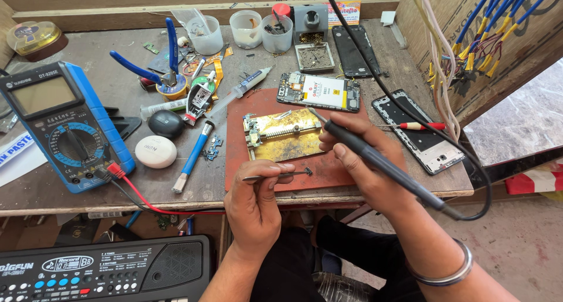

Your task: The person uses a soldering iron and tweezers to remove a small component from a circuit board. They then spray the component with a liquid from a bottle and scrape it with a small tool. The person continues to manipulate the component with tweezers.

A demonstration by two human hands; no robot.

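Note:
My left hand (255, 203) pinches metal tweezers (275, 175) whose tips grip a tiny dark part (307, 172) just above the red-brown work mat (237, 143). My right hand (358, 164) holds a black soldering iron (375, 161) like a pen, its tip (312, 111) resting near the top right corner of a brass-coloured board holder (281, 136) on the mat. An opened phone with a white battery (319, 92) lies at the mat's far edge.
A blue multimeter (61, 126) with red and black leads sits at left. Blue pliers (158, 61), a syringe (240, 90), a blue-handled brush (192, 156), plastic cups (246, 29), a solder stand (311, 20), phone frames (419, 132) and a red screwdriver (419, 126) crowd the bench. A keyboard (99, 272) lies below.

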